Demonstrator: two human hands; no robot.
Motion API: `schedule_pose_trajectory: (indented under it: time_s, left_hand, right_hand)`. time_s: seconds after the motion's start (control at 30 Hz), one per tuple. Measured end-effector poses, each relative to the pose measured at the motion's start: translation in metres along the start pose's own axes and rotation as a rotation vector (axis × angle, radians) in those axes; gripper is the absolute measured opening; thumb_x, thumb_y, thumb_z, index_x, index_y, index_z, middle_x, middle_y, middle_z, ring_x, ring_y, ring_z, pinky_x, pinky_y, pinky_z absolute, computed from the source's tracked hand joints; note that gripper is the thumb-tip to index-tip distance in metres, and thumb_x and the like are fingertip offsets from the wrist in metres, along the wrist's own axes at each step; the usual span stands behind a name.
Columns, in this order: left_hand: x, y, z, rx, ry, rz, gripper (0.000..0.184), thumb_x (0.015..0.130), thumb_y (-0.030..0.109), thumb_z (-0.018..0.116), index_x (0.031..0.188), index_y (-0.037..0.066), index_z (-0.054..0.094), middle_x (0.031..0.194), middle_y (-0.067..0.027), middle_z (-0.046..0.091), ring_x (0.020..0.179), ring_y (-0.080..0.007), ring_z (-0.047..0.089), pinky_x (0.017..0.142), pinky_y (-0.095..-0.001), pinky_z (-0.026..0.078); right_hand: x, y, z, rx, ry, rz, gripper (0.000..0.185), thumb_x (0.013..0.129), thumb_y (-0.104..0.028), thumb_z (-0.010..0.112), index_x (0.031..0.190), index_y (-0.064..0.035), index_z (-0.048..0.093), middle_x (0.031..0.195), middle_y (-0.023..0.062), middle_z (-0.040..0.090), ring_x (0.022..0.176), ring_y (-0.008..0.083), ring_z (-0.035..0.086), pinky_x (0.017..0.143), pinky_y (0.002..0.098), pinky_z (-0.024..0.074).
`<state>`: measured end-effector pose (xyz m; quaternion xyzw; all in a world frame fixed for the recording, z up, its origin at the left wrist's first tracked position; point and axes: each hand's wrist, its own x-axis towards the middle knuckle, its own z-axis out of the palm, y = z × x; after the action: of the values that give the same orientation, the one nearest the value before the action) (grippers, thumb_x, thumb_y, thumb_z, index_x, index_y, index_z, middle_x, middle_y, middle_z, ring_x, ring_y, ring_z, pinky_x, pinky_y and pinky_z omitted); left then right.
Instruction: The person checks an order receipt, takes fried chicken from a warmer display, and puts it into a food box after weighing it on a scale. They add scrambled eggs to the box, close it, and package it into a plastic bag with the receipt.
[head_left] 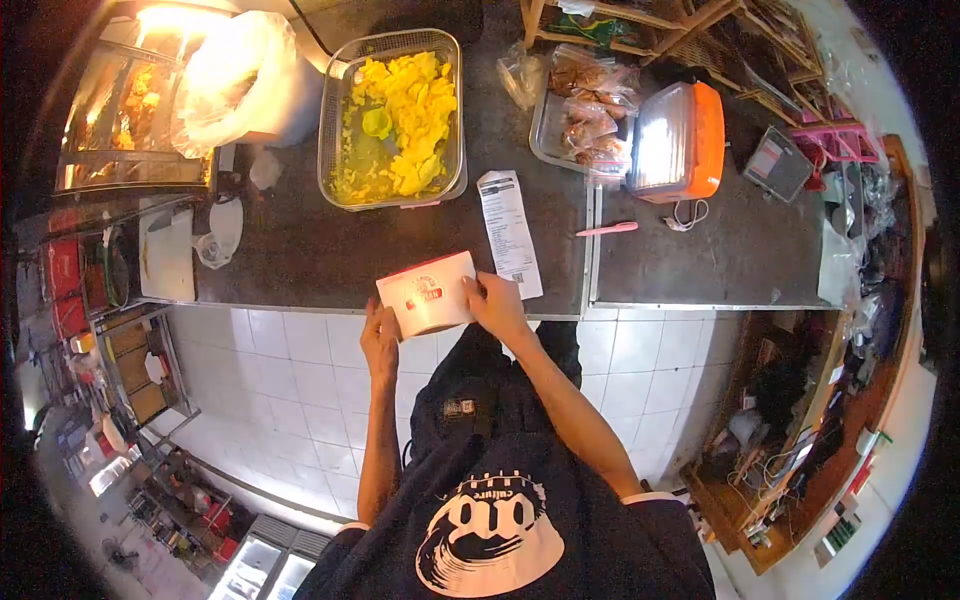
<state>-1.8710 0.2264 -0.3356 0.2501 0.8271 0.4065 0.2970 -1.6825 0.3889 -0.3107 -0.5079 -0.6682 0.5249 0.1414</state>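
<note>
A white paper food box (428,296) with a red edge and a red printed logo is held between my hands, just over the counter's front edge. My left hand (380,340) grips its left side, the fingers partly behind it. At its right side my right hand (496,306) holds on with thumb and fingers. Just beyond the right hand lies a long printed receipt (509,232) on the dark counter (290,255). Farther back, a mesh-sided rectangular basket (324,140) contains yellow food pieces and a small green cup (377,123).
At the back left stands a lit glass display case (135,105) beside a plastic-lined container (240,85). A tray (545,135) of bagged brown food sits near an orange-sided box (707,140). A pink pen (608,229) lies right of the receipt. Wooden shelving (700,25) rises behind.
</note>
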Motion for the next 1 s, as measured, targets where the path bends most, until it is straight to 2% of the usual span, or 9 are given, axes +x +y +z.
schedule_pose_trajectory:
  time_s: [0.07, 0.13, 0.33, 0.4, 0.5, 0.67, 0.77, 0.83, 1.0]
  left_hand:
    - [0.007, -0.026, 0.002, 0.036, -0.054, -0.067, 0.051, 0.1, 0.039, 0.05, 0.121, -0.006, 0.064, 0.119, -0.0193, 0.066, 0.109, -0.0221, 0.06, 0.095, -0.0331, 0.045]
    - [0.004, 0.006, 0.013, -0.145, 0.042, -0.211, 0.052, 0.1, 0.045, 0.051, 0.074, 0.002, 0.059, 0.059, 0.0005, 0.048, 0.062, -0.0118, 0.045, 0.059, -0.0308, 0.041]
    - [0.017, 0.012, 0.016, 0.192, 0.031, -0.099, 0.059, 0.103, 0.044, 0.045, 0.109, -0.012, 0.064, 0.087, -0.0209, 0.07, 0.08, -0.0274, 0.064, 0.073, -0.0382, 0.05]
    - [0.02, 0.007, 0.008, 0.495, 0.092, 0.328, 0.057, 0.103, 0.039, 0.041, 0.133, -0.008, 0.052, 0.133, -0.0266, 0.056, 0.124, -0.0365, 0.053, 0.107, -0.0428, 0.037]
    - [0.024, 0.046, 0.011, 0.699, -0.024, 0.572, 0.065, 0.101, 0.037, 0.042, 0.147, -0.008, 0.032, 0.156, -0.0252, 0.028, 0.147, -0.0373, 0.022, 0.119, -0.0512, 0.013]
    - [0.048, 0.035, -0.001, 0.909, -0.374, 0.684, 0.087, 0.096, 0.05, 0.045, 0.152, -0.008, 0.012, 0.161, -0.0237, 0.01, 0.151, -0.0355, 0.006, 0.118, -0.0581, -0.002]
    - [0.054, 0.056, -0.027, 0.95, -0.626, 0.764, 0.12, 0.075, 0.066, 0.067, 0.152, -0.007, 0.012, 0.161, -0.0253, 0.01, 0.15, -0.0387, 0.008, 0.119, -0.0574, 0.001]
    - [0.064, 0.06, -0.034, 0.935, -0.677, 0.794, 0.12, 0.074, 0.064, 0.069, 0.152, -0.007, 0.012, 0.16, -0.0257, 0.012, 0.15, -0.039, 0.009, 0.12, -0.0564, 0.003]
    - [0.072, 0.051, -0.03, 0.775, -0.68, 0.882, 0.12, 0.061, 0.044, 0.083, 0.149, -0.008, 0.019, 0.155, -0.0279, 0.022, 0.144, -0.0451, 0.023, 0.119, -0.0526, 0.02]
  right_hand:
    - [0.0, 0.012, 0.007, -0.074, 0.071, -0.095, 0.027, 0.089, -0.022, 0.062, 0.082, 0.004, 0.064, 0.068, 0.0211, 0.061, 0.064, 0.039, 0.06, 0.06, 0.0471, 0.0465]
    - [-0.001, 0.007, 0.005, -0.079, 0.085, -0.075, 0.027, 0.09, -0.02, 0.06, 0.084, 0.0057, 0.063, 0.078, 0.0247, 0.057, 0.077, 0.0408, 0.059, 0.066, 0.0494, 0.0465]
    - [-0.006, 0.022, 0.017, -0.279, 0.087, -0.072, 0.037, 0.094, -0.019, 0.057, 0.116, 0.0107, 0.058, 0.101, 0.0285, 0.052, 0.093, 0.0438, 0.055, 0.078, 0.0507, 0.047]
    - [-0.007, 0.0, 0.015, -0.385, 0.04, 0.027, 0.053, 0.095, -0.021, 0.055, 0.136, 0.0092, 0.044, 0.118, 0.03, 0.05, 0.112, 0.0446, 0.051, 0.096, 0.0489, 0.0457]
    - [0.006, -0.017, 0.014, -0.915, 0.113, -0.449, 0.057, 0.095, -0.031, 0.054, 0.142, -0.0006, 0.043, 0.141, 0.0294, 0.04, 0.132, 0.045, 0.038, 0.11, 0.0505, 0.034]
    - [0.013, -0.005, 0.006, -0.556, -0.223, -0.643, 0.064, 0.094, -0.042, 0.054, 0.146, -0.0082, 0.041, 0.157, 0.0238, 0.024, 0.147, 0.0387, 0.02, 0.118, 0.0551, 0.0187]
    - [0.022, -0.012, -0.019, -0.562, -0.366, -0.685, 0.085, 0.076, -0.042, 0.072, 0.147, -0.0092, 0.039, 0.157, 0.0244, 0.023, 0.147, 0.0395, 0.021, 0.118, 0.0549, 0.022]
    - [0.029, -0.008, -0.023, -0.573, -0.426, -0.771, 0.106, 0.057, -0.038, 0.083, 0.148, -0.0096, 0.037, 0.156, 0.0256, 0.025, 0.146, 0.0408, 0.023, 0.117, 0.0554, 0.0249]
    - [0.038, -0.004, -0.024, -0.511, -0.487, -0.782, 0.1, 0.058, -0.035, 0.082, 0.146, -0.0104, 0.042, 0.152, 0.0285, 0.029, 0.144, 0.0445, 0.024, 0.117, 0.0556, 0.0253]
